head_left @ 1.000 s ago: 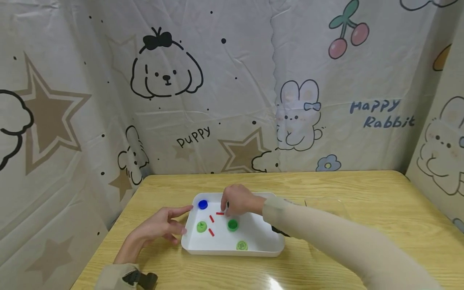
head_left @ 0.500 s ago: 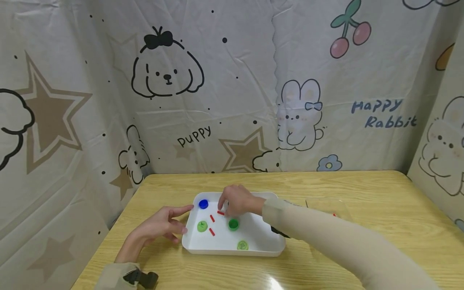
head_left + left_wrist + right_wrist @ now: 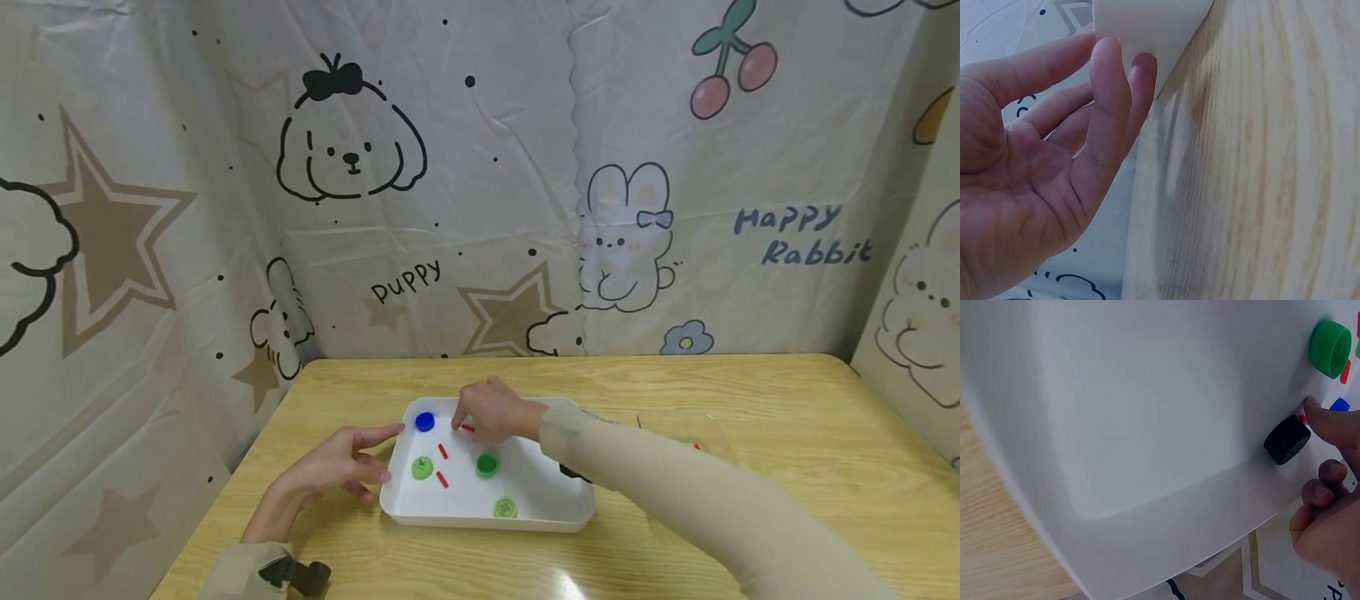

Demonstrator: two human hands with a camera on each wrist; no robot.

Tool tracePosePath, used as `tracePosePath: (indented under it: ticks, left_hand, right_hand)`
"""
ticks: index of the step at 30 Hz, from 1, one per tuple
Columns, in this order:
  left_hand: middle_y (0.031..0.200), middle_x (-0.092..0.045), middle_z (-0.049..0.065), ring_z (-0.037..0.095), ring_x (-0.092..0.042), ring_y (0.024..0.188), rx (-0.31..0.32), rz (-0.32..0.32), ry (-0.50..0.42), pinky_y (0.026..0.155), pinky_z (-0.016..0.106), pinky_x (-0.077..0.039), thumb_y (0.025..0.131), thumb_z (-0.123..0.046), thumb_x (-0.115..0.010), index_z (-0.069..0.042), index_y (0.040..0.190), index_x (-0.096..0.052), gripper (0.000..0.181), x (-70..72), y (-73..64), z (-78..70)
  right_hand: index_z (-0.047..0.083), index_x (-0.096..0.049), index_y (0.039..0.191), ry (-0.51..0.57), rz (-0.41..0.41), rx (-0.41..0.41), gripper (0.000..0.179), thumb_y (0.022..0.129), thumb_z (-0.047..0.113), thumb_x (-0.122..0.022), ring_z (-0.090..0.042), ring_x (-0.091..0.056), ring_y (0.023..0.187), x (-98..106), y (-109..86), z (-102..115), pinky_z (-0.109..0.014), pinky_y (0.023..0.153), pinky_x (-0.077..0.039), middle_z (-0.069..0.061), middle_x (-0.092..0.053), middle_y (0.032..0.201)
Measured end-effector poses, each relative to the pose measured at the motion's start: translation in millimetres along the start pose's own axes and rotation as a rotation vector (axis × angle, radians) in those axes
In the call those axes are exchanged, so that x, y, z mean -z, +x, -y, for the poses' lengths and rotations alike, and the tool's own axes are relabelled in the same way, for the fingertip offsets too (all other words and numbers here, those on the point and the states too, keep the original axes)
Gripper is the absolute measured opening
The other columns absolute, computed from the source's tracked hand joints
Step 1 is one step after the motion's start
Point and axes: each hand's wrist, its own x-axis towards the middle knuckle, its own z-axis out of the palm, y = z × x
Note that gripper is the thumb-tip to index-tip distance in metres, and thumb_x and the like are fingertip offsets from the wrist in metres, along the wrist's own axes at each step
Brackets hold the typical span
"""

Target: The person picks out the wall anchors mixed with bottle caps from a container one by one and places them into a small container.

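Note:
A white tray [image 3: 525,492] stands on the table. My left hand [image 3: 330,467] has its fingers extended, touching the outside of its left end; those fingers [image 3: 1110,81] meet the white wall in the left wrist view. My right hand [image 3: 491,411] reaches into the far part of the tray, one fingertip at a red stick [image 3: 468,427]. Whether it pinches or only pushes the stick is hidden. In the right wrist view the other fingers are curled, and a black cap [image 3: 1288,440] lies close by. Two more red sticks [image 3: 442,451] lie left of the hand.
Also in the tray are a blue cap [image 3: 424,422], a green cap [image 3: 487,465] and two light green discs, one disc [image 3: 422,467] left and one disc [image 3: 506,507] near the front wall. A clear sheet or box [image 3: 686,425] with something red lies right, partly behind my arm.
The red stick by my right hand has shifted slightly away from me and to the right, and now lies right of the fingertip. My left hand has kept its place at the tray.

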Motion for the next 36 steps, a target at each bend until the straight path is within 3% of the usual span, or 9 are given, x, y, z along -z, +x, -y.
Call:
tracePosePath:
  ticks: [7, 15, 21, 30, 36]
  left_hand:
    - [0.153, -0.042, 0.024, 0.019, -0.061, 0.064, 0.006, -0.009, 0.005, 0.068, 0.038, -0.063, 0.087, -0.003, -0.080, -0.005, 0.161, -0.043, 0.083, -0.6, 1.7, -1.1]
    - [0.166, -0.029, 0.027, 0.019, -0.060, 0.065, 0.001, -0.004, 0.001, 0.067, 0.040, -0.063, 0.088, -0.002, -0.080, -0.005, 0.161, -0.042, 0.083, 0.0, 0.4, 0.9]
    - [0.163, -0.033, 0.026, 0.018, -0.058, 0.064, -0.003, -0.001, 0.002, 0.066, 0.039, -0.063, 0.087, -0.003, -0.080, -0.005, 0.161, -0.042, 0.083, -0.1, 0.0, 1.8]
    - [0.165, -0.030, 0.027, 0.017, -0.057, 0.064, -0.014, 0.011, 0.001, 0.066, 0.039, -0.063, 0.088, -0.003, -0.079, -0.005, 0.162, -0.041, 0.083, 0.3, -0.6, 1.0]
    - [0.165, -0.029, 0.028, 0.017, -0.057, 0.063, -0.013, 0.011, 0.000, 0.066, 0.038, -0.063, 0.088, -0.003, -0.079, -0.005, 0.162, -0.041, 0.083, 0.6, -1.2, 0.1]
  right_hand:
    - [0.018, -0.082, 0.121, -0.037, -0.017, -0.014, 0.035, 0.088, 0.004, -0.082, -0.014, -0.062, 0.112, 4.1, -5.8, -5.1, -0.045, 0.101, -0.041, 0.004, -0.074, 0.117]
    - [0.018, -0.083, 0.120, -0.057, -0.032, 0.017, 0.033, 0.090, 0.004, -0.081, -0.017, -0.062, 0.121, 2.1, -4.2, -8.0, -0.048, 0.103, -0.041, 0.004, -0.075, 0.120]
    - [0.020, -0.082, 0.122, -0.095, -0.016, -0.007, 0.035, 0.091, 0.004, -0.078, -0.016, -0.061, 0.123, 0.3, -2.1, -5.6, -0.048, 0.106, -0.041, 0.005, -0.074, 0.124]
    - [0.023, -0.086, 0.102, -0.127, -0.026, 0.006, 0.025, 0.087, 0.004, -0.080, -0.015, -0.062, 0.111, -1.9, -0.8, -6.2, -0.049, 0.104, -0.042, 0.006, -0.073, 0.113]
    - [0.023, -0.086, 0.101, -0.058, -0.015, 0.010, 0.016, 0.087, 0.016, -0.088, -0.012, -0.060, 0.101, -0.3, -4.7, -4.1, -0.044, 0.099, -0.041, 0.008, -0.073, 0.109]
